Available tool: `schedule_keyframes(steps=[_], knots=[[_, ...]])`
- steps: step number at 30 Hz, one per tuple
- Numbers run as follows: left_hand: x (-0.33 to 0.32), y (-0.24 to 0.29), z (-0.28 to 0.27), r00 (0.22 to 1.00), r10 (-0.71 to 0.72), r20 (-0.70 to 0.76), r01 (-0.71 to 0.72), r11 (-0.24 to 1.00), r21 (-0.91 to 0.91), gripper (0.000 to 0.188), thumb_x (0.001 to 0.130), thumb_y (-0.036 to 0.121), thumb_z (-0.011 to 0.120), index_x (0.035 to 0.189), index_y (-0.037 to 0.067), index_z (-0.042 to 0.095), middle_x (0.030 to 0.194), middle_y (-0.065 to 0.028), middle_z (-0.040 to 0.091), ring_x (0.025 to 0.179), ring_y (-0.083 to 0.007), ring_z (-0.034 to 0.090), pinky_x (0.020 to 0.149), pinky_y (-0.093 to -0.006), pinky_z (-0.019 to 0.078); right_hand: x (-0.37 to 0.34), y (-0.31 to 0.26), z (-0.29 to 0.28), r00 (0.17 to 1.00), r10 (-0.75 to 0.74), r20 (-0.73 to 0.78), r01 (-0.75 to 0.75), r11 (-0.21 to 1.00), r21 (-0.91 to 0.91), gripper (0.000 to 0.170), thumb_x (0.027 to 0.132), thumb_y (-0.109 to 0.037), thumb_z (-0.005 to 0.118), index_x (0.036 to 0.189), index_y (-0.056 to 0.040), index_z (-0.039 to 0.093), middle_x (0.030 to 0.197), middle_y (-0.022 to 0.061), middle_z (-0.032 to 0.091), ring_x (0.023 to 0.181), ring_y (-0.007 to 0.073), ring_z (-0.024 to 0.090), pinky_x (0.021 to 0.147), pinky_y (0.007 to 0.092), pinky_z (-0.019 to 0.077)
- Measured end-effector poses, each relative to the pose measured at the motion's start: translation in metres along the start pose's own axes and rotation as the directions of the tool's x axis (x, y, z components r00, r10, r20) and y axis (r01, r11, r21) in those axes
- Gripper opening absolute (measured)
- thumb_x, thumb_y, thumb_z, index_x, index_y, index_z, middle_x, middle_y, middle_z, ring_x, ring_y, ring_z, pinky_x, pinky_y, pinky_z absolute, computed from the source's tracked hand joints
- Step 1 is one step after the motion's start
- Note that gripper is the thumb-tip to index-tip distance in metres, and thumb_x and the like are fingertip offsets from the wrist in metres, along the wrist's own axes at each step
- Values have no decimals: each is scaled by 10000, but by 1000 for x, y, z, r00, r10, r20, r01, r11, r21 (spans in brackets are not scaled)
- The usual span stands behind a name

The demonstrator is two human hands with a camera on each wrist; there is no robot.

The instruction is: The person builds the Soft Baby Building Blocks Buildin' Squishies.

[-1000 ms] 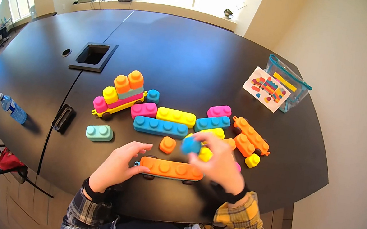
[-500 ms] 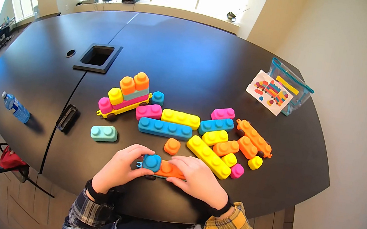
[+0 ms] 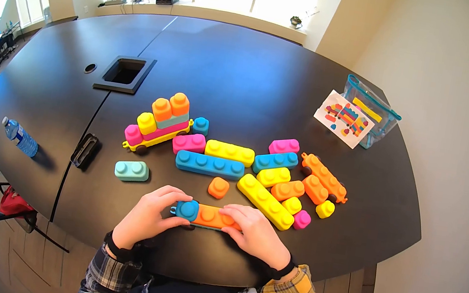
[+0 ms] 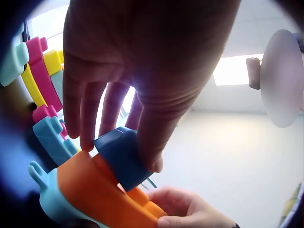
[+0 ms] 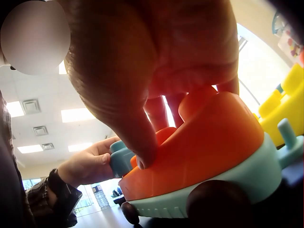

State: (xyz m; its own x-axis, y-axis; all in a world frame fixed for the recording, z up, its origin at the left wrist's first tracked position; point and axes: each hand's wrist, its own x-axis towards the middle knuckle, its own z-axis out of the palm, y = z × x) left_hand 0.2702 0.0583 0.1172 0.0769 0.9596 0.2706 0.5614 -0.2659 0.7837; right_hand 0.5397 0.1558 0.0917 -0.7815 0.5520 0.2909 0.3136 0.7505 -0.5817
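A long orange block point(image 3: 209, 217) sits on a light-blue wheeled base point(image 5: 268, 171) close to the person. My left hand point(image 3: 144, 218) pinches a small blue block point(image 3: 187, 209) between thumb and fingers at the orange block's left end. In the left wrist view that blue block point(image 4: 124, 156) stands tilted against the top of the orange one. On the other end, my right hand point(image 3: 261, 238) grips the orange block's sides, thumb at the near side and fingers over the far side.
Beyond the hands lie a small orange block point(image 3: 218, 187), a long yellow block point(image 3: 265, 202) and several more blocks. A built wagon point(image 3: 157, 128) stands at back left, near a mint block point(image 3: 132, 171). A picture card point(image 3: 344, 118) leans on a clear bag at right; a water bottle point(image 3: 20, 137) is far left.
The blue block went from my right hand to the orange block's left end, where my left hand now pinches it. My right hand moved left and down onto the orange block.
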Motion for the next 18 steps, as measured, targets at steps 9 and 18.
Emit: schedule_keyframes(steps=[9, 18], knots=[[2, -8, 3, 999, -24, 25, 24, 1000, -4, 419, 817, 125, 886, 1176, 31, 691, 1129, -129, 712, 1027, -322, 702, 886, -396, 572, -4, 3, 0, 1000, 10, -14, -10, 1000, 29, 389, 887, -121, 803, 1252, -57, 685, 1215, 134, 711, 1127, 341, 674, 994, 425, 527], [3, -10, 6, 995, -67, 73, 69, 997, -18, 444, 841, 153, 882, 1205, 26, 662, 1100, -128, 716, 961, -316, 709, 845, -385, 577, -6, 6, -1, 1000, 15, -20, -14, 999, 35, 396, 885, -125, 807, 1258, -58, 692, 1226, 131, 715, 1148, 336, 673, 1013, 423, 523]])
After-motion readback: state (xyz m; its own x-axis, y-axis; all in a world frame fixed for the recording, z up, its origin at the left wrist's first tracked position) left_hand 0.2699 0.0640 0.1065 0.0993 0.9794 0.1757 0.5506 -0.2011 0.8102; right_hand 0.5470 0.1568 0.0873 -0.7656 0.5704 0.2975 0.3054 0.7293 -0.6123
